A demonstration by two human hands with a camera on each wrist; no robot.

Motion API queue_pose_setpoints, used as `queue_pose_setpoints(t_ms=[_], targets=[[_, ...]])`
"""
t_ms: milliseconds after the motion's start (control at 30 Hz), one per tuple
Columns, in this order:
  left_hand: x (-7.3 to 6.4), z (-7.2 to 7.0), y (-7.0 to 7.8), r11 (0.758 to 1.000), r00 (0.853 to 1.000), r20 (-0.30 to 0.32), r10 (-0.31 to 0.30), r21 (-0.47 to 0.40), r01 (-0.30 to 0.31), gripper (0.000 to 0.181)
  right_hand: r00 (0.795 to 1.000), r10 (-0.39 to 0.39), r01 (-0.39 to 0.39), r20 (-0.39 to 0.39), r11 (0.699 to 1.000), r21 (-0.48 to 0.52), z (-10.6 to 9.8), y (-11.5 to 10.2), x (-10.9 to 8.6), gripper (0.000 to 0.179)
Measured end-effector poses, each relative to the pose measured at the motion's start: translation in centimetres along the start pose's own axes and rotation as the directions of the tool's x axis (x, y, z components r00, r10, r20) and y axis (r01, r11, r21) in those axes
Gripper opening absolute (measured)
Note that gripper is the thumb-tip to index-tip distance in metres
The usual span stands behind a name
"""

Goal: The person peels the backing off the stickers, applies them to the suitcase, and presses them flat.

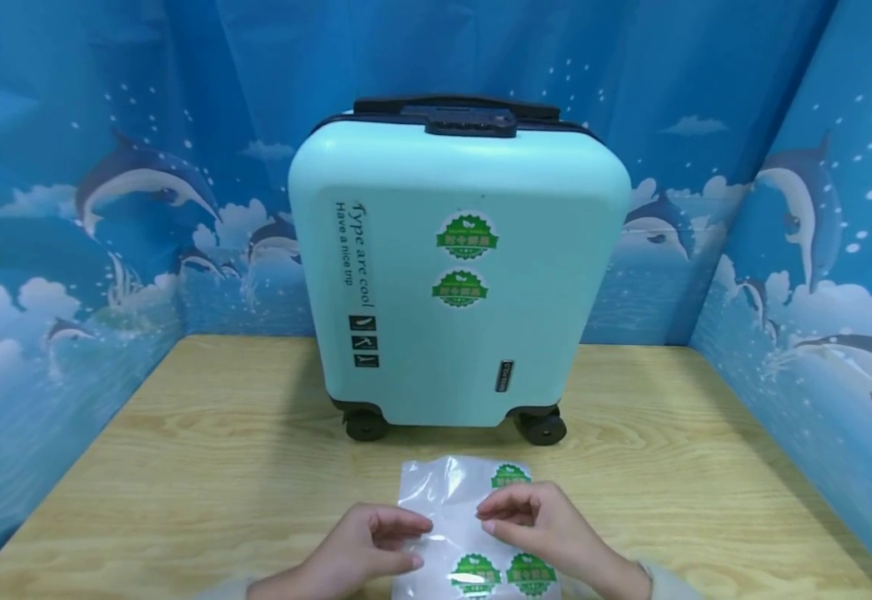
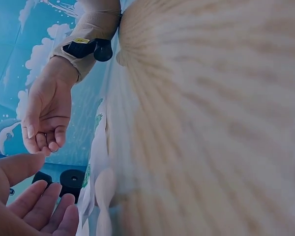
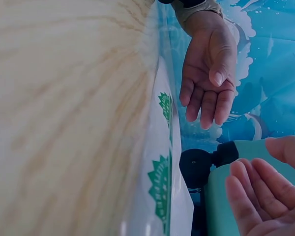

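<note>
A clear-and-white sheet [image 1: 436, 487] lies on the table before me, with round green stickers [image 1: 475, 573] on it. Over its left side hovers my left hand [image 1: 368, 542], thumb and fingers apart and nothing between them. My right hand [image 1: 544, 529] is over its right side, fingers loosely bent, partly covering the sheet. In the right wrist view the fingers of my right hand [image 3: 270, 196] hold nothing. Behind the sheet a mint-green suitcase [image 1: 541, 292] stands upright, bearing an upper green sticker [image 1: 466, 235] and a lower one [image 1: 460, 288] on its front.
The suitcase rests on black wheels [image 1: 543, 427] on the wood-grain table [image 1: 218, 433]. A black handle [image 1: 458, 104] tops it. Blue curtains [image 1: 256, 50] printed with dolphins and clouds close off the back and both sides.
</note>
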State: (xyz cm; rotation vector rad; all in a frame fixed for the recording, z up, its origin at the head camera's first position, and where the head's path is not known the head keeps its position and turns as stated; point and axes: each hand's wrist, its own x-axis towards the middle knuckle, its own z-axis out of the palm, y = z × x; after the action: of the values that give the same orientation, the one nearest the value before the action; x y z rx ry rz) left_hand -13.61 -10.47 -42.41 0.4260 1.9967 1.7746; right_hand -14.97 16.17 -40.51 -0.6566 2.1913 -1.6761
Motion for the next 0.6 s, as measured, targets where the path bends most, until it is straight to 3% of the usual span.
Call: queue_pose_setpoints(t_ms=[200,367,467,600], targets=[[-0.10,0.28,0.05,0.998,1.000,-0.024,0.012,0.068,-0.010,0.033,1.000,-0.001,0.001,0.019,1.000,0.017,0.15,0.29,-0.13,0.023],[-0.23,0.35,0.20,0.989,1.000,-0.014,0.000,0.146,0.002,0.033,0.998,-0.048,0.048,0.037,0.999,0.008,0.41,0.64,-0.17,0.022],[-0.26,0.47,0.31,0.983,1.000,-0.011,-0.016,0.184,0.018,0.034,0.999,-0.016,0.015,0.050,1.000,0.016,0.45,0.67,-0.23,0.021],[-0.19,0.66,0.33,0.981,0.999,-0.021,-0.026,0.190,0.029,0.035,0.992,0.100,-0.101,0.073,0.995,0.012,0.34,0.54,-0.20,0.022]])
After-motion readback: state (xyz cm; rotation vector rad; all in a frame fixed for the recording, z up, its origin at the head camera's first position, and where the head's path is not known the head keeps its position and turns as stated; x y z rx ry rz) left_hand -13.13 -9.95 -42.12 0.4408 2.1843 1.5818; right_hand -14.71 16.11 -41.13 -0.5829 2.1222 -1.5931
